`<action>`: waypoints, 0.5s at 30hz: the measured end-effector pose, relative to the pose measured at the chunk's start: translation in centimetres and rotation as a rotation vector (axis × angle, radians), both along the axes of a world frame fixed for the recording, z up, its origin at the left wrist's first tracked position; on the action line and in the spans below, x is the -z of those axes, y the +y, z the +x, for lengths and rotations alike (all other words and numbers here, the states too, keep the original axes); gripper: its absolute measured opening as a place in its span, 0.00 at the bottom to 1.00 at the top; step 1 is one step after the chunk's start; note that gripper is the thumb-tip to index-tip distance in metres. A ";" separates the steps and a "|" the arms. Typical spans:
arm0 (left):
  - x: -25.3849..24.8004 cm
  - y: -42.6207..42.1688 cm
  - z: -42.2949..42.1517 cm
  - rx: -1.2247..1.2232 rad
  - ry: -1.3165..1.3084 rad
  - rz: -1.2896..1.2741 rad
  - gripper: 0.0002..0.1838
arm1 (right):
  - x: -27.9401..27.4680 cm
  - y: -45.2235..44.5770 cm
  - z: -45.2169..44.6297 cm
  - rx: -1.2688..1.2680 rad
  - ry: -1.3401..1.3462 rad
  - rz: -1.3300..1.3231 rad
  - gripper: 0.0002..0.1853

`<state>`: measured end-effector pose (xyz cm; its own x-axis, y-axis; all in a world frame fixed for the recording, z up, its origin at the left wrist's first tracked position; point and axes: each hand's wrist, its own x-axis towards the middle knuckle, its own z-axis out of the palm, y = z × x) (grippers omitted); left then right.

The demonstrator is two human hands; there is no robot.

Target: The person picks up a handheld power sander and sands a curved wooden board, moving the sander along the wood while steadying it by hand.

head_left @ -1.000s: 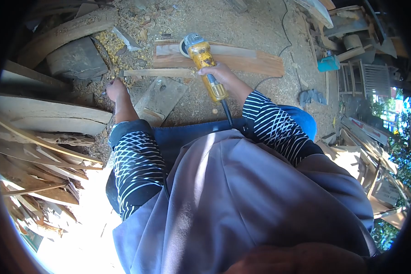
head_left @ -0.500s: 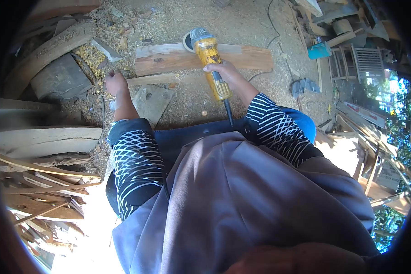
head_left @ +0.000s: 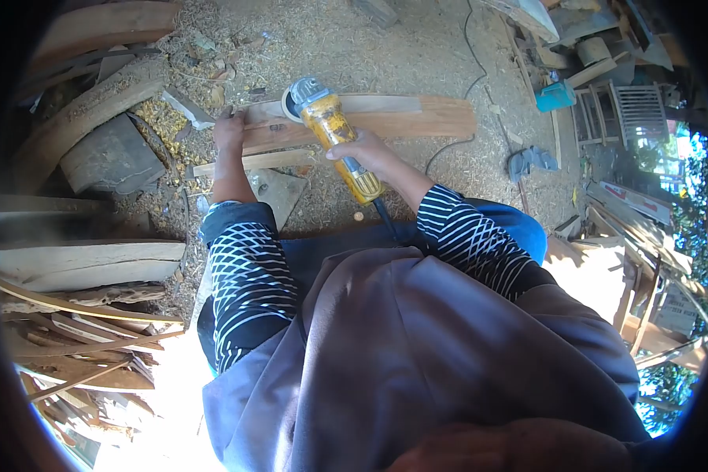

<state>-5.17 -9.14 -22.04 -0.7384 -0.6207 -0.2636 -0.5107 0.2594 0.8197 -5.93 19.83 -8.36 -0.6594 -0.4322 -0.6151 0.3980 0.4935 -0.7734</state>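
My right hand point(head_left: 363, 153) is wrapped round the body of a yellow angle grinder point(head_left: 328, 119). Its round disc point(head_left: 291, 107) rests on or just over the left part of a wooden plank point(head_left: 405, 123), which lies across the ground ahead of me. A pale strip shows along the plank's far side, while the near side is browner. At the plank's left end, my left hand point(head_left: 230, 130) grips the wood with its fingers closed. Just below that hand lies a thin strip of wood point(head_left: 279, 160), partly over a flat grey slab point(head_left: 279, 193).
Wood offcuts point(head_left: 94, 338) are heaped at the left, near a short log point(head_left: 112, 155). A black cable point(head_left: 473, 51) runs over the dusty floor. To the right are a teal container point(head_left: 554, 96), a grey-blue cloth-like item point(head_left: 531, 162) and a slatted wooden piece point(head_left: 641, 114).
My left hand has moved from beside the plank onto its left end. The grinder has shifted left along the plank in my right hand, tilting further left.
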 end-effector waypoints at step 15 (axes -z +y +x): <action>0.8 0.3 2.2 -0.062 0.121 0.375 0.12 | 1.1 -3.5 0.6 -0.083 -0.027 0.007 0.28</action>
